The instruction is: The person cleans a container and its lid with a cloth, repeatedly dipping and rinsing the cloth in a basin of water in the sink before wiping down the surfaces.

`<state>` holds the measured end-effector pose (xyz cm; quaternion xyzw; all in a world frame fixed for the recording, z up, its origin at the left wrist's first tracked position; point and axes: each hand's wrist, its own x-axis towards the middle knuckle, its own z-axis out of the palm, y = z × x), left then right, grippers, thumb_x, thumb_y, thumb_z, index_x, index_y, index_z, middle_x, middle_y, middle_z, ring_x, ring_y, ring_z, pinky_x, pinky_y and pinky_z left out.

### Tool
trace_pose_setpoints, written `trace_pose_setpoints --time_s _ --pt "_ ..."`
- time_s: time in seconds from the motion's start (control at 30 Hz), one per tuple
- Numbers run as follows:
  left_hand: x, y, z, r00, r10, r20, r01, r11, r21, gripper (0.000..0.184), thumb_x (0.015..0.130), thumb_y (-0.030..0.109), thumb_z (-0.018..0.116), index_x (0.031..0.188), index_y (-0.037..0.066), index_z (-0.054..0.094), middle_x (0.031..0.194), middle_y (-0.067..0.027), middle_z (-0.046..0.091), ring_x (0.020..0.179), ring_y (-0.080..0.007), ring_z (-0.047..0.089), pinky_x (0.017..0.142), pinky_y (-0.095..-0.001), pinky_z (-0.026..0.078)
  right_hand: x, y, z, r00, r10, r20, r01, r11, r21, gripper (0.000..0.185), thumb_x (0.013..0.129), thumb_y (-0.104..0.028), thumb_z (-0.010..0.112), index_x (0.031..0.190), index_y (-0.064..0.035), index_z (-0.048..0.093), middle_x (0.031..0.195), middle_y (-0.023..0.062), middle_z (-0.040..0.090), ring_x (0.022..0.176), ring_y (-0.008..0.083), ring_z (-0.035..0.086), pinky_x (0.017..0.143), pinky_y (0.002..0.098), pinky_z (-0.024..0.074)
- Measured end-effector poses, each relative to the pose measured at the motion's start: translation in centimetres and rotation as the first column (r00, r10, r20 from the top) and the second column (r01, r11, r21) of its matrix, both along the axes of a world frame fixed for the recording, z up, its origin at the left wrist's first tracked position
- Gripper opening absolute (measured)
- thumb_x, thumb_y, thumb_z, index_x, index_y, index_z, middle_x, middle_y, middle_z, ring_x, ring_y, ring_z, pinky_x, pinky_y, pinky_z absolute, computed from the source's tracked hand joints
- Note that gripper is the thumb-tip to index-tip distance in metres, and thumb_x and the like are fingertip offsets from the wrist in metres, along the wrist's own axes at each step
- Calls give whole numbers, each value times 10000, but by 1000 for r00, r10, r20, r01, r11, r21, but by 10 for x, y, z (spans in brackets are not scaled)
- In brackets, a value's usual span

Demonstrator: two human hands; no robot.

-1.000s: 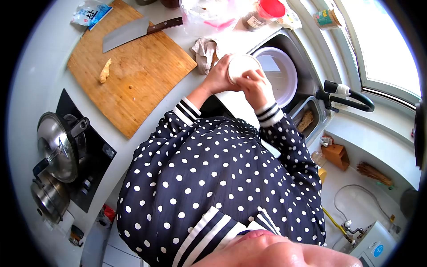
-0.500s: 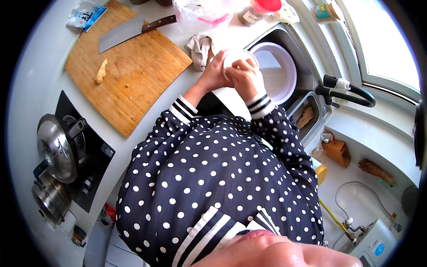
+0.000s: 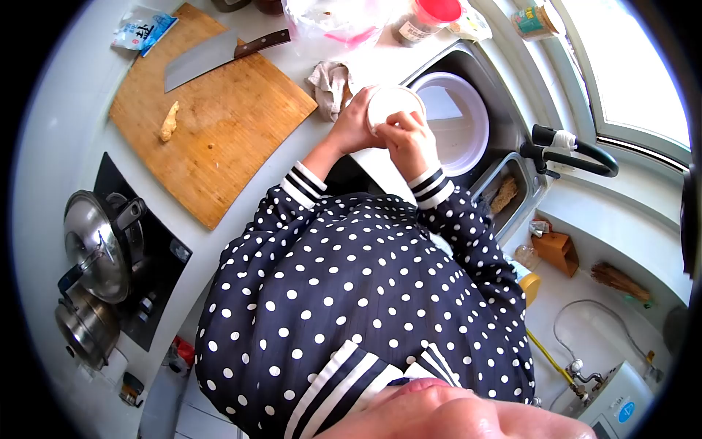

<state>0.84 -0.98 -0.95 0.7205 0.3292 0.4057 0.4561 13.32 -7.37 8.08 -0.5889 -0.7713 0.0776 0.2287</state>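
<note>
A round white thing (image 3: 395, 101), which looks like a bowl or a lidded tub, is held at the counter's edge beside the sink. My left hand (image 3: 355, 123) wraps round its left side. The fingers of my right hand (image 3: 409, 139) are bent and pressed together at its near rim, and I cannot see clearly what the fingertips pinch. Just left of it lies a crumpled cloth (image 3: 331, 88). To the right, a white basin (image 3: 462, 121) sits in the sink.
A wooden cutting board (image 3: 219, 139) bears a cleaver (image 3: 205, 61) and a piece of ginger (image 3: 170, 122). A salt packet (image 3: 142, 29), a plastic bag (image 3: 333, 25) and a red-lidded jar (image 3: 420, 25) stand behind. A black faucet (image 3: 574, 150) is at right; lidded pans (image 3: 95, 245) at left.
My right hand has moved slightly down toward the near rim, so more of the white top shows. My left hand keeps its hold. The whole view has shifted a little.
</note>
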Motion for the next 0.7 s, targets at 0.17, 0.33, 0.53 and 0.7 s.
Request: trace_pose_setpoints --time_s 0.17,0.33,0.53,0.7 --pt "1 5 2 994 -95 58 93 995 38 880 560 246 860 1276 32 394 1246 -142 470 1174 -269 461 1005 -362 370 -9 39 -12 999 -19 -28 24 978 210 120 699 -75 655 788 -140 703 814 19 596 785 247 566 730 341 470" --pt "-1 1 3 999 -37 0 37 999 12 1003 497 257 900 1316 47 359 1262 -136 484 1171 -279 484 988 -375 404 52 46 -24 933 -335 -130 355 915 192 55 732 -106 639 700 -92 680 741 67 584 737 282 556 685 372 476" --pt "-1 0 2 999 -32 17 32 999 2 1010 447 281 896 1287 62 379 1229 -135 486 1157 -300 481 987 -379 397 55 17 -5 806 -412 -425 445 895 -23 75 752 -114 686 799 -57 704 822 86 623 797 278 592 726 353 491" --pt "1 4 2 999 -48 10 48 999 -1 994 461 259 905 1277 52 378 1215 -148 499 1144 -292 492 978 -383 407 48 3 -18 960 -248 -126 265 955 135 63 741 -84 667 778 -121 700 834 57 586 809 272 538 712 357 477"
